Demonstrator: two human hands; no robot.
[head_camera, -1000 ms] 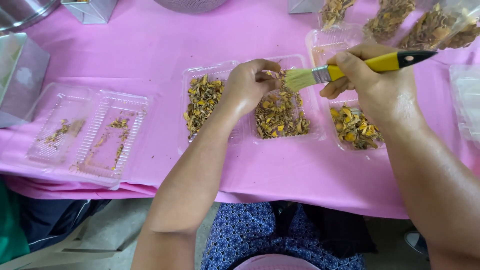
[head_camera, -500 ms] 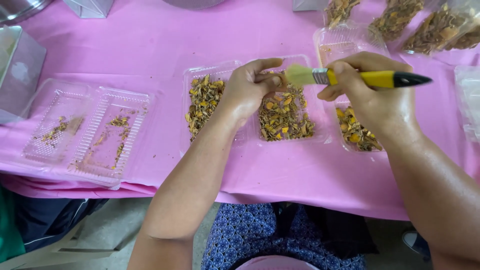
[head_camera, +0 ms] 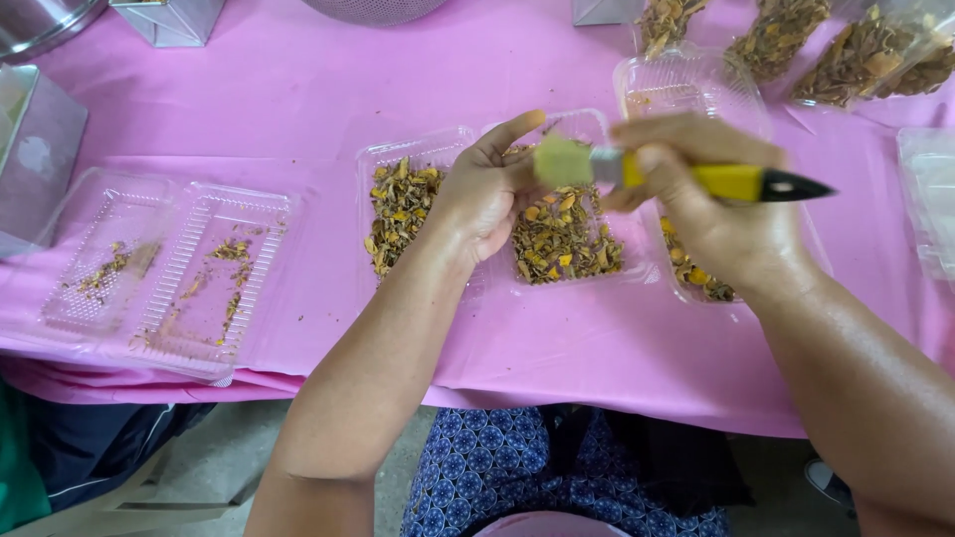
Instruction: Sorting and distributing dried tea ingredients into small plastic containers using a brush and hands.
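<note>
two hands point(head_camera: 487, 194) point(head_camera: 711, 204) grip bristly yellow-handled brush point(head_camera: 676, 174).

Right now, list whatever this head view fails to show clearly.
- Left hand: whatever its fingers pinch is hidden behind the brush bristles.
- Tray under the right hand: mostly covered by that hand.
- Bags of dried pieces: cut off by the top edge.
- Metal bowl: cropped at the corner.
</note>
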